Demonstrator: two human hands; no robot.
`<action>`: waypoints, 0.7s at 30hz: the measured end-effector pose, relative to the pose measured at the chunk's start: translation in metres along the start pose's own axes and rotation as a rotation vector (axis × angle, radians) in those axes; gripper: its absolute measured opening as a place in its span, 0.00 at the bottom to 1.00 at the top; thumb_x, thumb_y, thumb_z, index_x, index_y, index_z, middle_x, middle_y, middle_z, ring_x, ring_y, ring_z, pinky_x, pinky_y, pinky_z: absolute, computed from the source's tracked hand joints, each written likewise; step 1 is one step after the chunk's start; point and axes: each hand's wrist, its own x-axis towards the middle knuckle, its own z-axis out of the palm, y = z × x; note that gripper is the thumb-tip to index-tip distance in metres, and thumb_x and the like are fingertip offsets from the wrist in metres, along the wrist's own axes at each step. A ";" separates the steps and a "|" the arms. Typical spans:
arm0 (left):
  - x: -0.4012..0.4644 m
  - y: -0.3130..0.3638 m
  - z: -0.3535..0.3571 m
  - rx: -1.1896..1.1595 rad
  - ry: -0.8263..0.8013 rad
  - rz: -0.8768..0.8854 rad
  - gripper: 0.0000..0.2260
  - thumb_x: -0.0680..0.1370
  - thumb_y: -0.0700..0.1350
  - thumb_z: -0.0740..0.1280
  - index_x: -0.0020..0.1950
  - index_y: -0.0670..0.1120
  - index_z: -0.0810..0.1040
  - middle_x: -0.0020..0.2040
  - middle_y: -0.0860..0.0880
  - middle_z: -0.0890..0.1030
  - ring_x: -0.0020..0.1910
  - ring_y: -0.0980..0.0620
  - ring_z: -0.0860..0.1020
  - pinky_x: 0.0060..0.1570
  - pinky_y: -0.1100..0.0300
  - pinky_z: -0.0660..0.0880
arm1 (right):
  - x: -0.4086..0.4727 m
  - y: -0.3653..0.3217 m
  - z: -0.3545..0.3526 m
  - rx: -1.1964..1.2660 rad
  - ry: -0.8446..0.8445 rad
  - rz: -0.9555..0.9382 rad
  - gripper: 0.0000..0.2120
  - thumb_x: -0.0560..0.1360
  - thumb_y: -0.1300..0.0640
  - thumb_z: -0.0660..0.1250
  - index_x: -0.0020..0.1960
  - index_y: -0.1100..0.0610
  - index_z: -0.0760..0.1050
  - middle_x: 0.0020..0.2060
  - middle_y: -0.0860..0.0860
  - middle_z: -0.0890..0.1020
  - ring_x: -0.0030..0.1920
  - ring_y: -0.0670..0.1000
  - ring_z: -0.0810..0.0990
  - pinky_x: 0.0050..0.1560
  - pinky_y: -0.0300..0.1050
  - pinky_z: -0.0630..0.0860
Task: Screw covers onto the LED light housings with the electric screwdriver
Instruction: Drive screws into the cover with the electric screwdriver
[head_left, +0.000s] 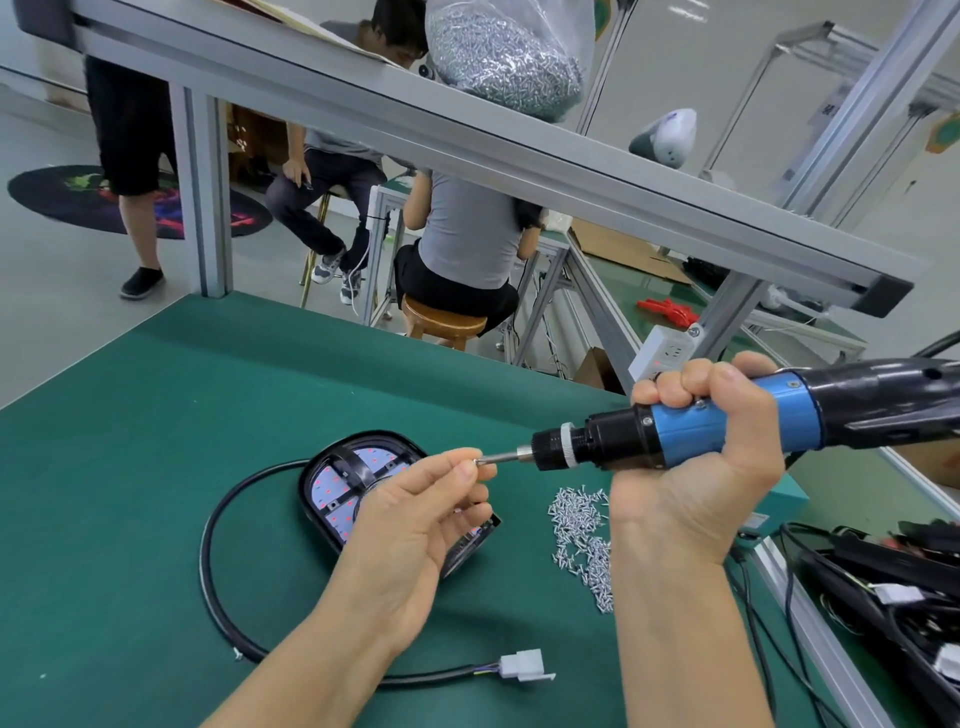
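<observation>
We see the LED light housing (343, 488) lying on the green table (156, 415), black-rimmed with a pale board of red dots under a black cover frame (partly hidden by the left hand (410, 525)). Its black cable (218, 571) loops to a white connector (524, 666). The left fingers (467, 470) pinch a screw (479, 460) at the bit; the right hand (696, 457) grips the blue-and-black electric screwdriver (727, 421). Loose screws (582, 530) lie just beside it.

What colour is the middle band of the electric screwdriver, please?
Blue, seen in the head view on the electric screwdriver.
</observation>
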 end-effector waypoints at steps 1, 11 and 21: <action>0.002 0.005 -0.007 0.123 0.000 0.030 0.10 0.64 0.44 0.75 0.45 0.45 0.86 0.45 0.47 0.84 0.34 0.56 0.78 0.36 0.63 0.76 | 0.002 0.001 -0.002 -0.001 0.000 -0.002 0.10 0.66 0.65 0.62 0.44 0.54 0.69 0.26 0.47 0.72 0.26 0.45 0.71 0.32 0.38 0.72; 0.037 0.016 -0.077 1.690 -0.082 0.212 0.38 0.52 0.77 0.55 0.62 0.74 0.62 0.74 0.61 0.57 0.75 0.58 0.45 0.73 0.48 0.40 | 0.002 0.028 -0.037 -0.248 -0.035 0.016 0.13 0.67 0.69 0.61 0.47 0.54 0.69 0.27 0.50 0.71 0.26 0.48 0.70 0.34 0.40 0.72; 0.044 0.006 -0.064 1.847 -0.147 0.154 0.47 0.52 0.76 0.50 0.70 0.64 0.65 0.71 0.64 0.62 0.75 0.57 0.47 0.73 0.45 0.39 | 0.005 0.052 -0.052 -0.434 -0.074 0.025 0.13 0.66 0.68 0.63 0.46 0.53 0.71 0.27 0.49 0.73 0.27 0.51 0.72 0.36 0.44 0.71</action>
